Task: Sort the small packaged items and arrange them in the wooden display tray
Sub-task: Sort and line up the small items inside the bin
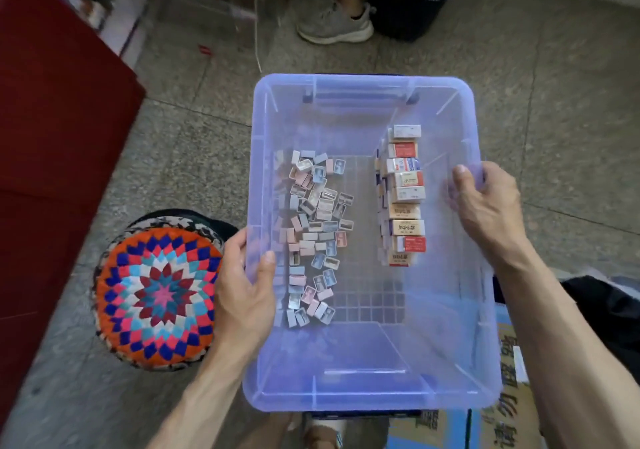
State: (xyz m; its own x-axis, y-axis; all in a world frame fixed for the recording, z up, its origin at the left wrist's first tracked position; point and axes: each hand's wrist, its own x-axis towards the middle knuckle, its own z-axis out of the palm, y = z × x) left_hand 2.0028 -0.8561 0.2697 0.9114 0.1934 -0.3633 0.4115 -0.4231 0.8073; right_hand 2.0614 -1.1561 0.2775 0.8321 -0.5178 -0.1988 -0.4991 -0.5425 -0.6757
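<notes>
A translucent purple plastic bin [363, 393] fills the middle of the view, held above the floor. My left hand [244, 291] grips its left rim, thumb inside the wall. My right hand [485, 202] grips the right rim the same way. Inside, a loose heap of several small pink and blue packets [311, 237] lies along the left side. A stacked column of larger red, white and tan boxes [403, 195] runs along the right side. No wooden display tray is in view.
A round stool with a bright crocheted star cushion [157, 298] stands left of the bin. A dark red cabinet [52, 129] rises at far left. Another person's grey sneaker [337, 24] rests on the speckled floor ahead. A printed cardboard box [509, 396] lies at lower right.
</notes>
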